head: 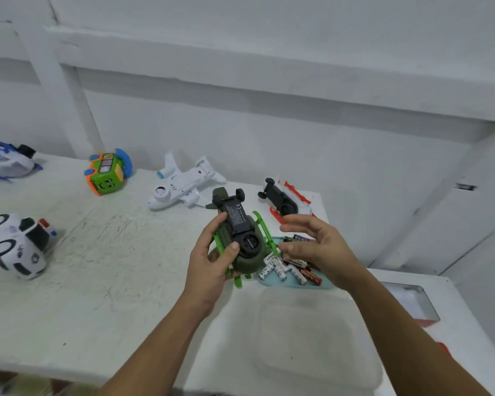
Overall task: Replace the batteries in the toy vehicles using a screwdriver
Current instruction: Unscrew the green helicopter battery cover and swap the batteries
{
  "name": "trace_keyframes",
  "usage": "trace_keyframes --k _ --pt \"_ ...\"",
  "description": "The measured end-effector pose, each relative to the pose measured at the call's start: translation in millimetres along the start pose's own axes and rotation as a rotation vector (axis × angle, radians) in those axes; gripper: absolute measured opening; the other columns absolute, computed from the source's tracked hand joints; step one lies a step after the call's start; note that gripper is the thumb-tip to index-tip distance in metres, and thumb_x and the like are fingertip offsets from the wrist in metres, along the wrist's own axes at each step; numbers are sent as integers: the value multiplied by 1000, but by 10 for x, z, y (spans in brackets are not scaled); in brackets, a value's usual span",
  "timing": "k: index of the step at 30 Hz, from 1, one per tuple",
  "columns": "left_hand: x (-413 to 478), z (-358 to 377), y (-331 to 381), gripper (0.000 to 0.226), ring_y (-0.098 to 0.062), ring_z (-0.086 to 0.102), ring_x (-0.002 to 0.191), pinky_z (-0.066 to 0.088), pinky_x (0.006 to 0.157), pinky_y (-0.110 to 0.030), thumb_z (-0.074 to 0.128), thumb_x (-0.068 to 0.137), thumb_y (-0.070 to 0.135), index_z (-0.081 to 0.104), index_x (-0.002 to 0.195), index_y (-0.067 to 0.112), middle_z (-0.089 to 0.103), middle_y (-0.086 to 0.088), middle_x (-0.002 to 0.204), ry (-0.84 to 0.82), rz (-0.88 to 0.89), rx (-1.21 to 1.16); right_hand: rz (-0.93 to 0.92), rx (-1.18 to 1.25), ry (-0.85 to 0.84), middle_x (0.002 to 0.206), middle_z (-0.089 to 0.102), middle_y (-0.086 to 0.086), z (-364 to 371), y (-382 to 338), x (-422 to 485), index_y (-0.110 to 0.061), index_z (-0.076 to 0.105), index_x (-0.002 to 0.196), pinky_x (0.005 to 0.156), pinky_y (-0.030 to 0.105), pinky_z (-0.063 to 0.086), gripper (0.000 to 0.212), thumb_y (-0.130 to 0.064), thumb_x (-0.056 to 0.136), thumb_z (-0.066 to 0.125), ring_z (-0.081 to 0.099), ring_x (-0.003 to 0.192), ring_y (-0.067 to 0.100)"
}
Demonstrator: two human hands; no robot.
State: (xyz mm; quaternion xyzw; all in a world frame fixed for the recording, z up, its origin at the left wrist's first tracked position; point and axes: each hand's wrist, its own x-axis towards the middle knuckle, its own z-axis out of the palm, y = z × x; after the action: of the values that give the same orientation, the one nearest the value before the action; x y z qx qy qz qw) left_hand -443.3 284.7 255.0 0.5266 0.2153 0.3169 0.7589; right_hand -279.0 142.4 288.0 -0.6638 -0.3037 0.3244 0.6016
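My left hand (212, 258) grips a dark green toy helicopter (239, 232) with bright green skids, turned belly up so its black underside panel faces me. My right hand (315, 247) hovers just to the right of the toy with fingers spread and nothing in it. Under that hand lies a light blue tray (295, 284) with several loose batteries (283, 270). No screwdriver is in view.
On the white table (97, 281) lie other toys: a white airplane (183, 184), a red and white vehicle upside down (286, 200), a green cube toy (107, 172), a police car (17, 244) and a blue and white car (6, 160). A clear plastic lid (312, 338) lies near me.
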Motion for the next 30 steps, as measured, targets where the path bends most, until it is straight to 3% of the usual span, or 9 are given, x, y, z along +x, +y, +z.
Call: trace_keyframes --k 3,5,9,11,14,18,22,27,30 --pt "-40 42 -59 57 -19 68 106 61 72 -42 57 91 -5 53 133 32 65 6 124 1 -13 -21 22 -443 71 110 69 4 -224 85 -6 -23 69 106 77 21 56 38 7 83 65 64 82 20" --pt "-66 57 -96 57 -20 67 110 61 74 -43 57 91 -6 54 131 34 63 4 128 2 -12 -32 49 -810 66 106 66 -3 -329 157 -10 -23 69 107 68 11 45 33 0 84 64 57 85 15" --pt "-118 76 -137 58 -18 66 112 60 74 -39 55 91 -9 53 131 33 60 0 132 1 7 -47 114 -1047 38 104 59 -1 -430 250 -59 -22 70 109 68 21 38 30 -9 82 68 49 90 12" --pt "-142 71 -158 60 -22 63 116 60 77 -42 54 91 -8 52 133 34 59 -4 134 -11 10 -41 120 -1082 33 103 61 3 -445 277 -76 -22 70 109 69 20 41 30 -8 82 67 50 90 14" --pt "-181 51 -167 58 -25 62 118 60 80 -43 53 92 -8 52 131 35 60 -7 134 -24 7 -43 137 -1118 30 104 63 7 -429 273 -81 -18 68 108 81 31 47 24 -9 88 62 53 94 19" --pt "-230 -36 -155 55 -26 62 118 57 84 -50 54 90 -5 53 131 32 62 -3 131 -32 7 -51 115 -1032 90 100 62 6 -409 219 -83 -19 69 96 76 31 47 12 -12 89 62 53 90 19" --pt "-246 -220 -119 56 -27 62 119 55 87 -56 58 86 2 52 133 31 63 1 129 -25 20 -32 26 -842 208 99 65 -2 -401 47 -118 -28 65 85 68 22 46 24 -5 83 67 59 90 17" --pt "-262 -522 -39 54 -22 60 120 57 89 -45 61 88 2 51 133 30 67 10 122 -62 41 30 -158 -517 372 94 65 -6 -70 -396 -204 -26 62 90 68 28 56 33 7 85 59 71 82 16" --pt "-261 -743 -12 56 -23 56 125 52 94 -55 70 83 21 53 135 36 61 10 131 -86 60 109 -290 -295 479 95 66 -3 271 -616 -203 -19 62 96 71 25 59 29 8 88 56 72 79 17"
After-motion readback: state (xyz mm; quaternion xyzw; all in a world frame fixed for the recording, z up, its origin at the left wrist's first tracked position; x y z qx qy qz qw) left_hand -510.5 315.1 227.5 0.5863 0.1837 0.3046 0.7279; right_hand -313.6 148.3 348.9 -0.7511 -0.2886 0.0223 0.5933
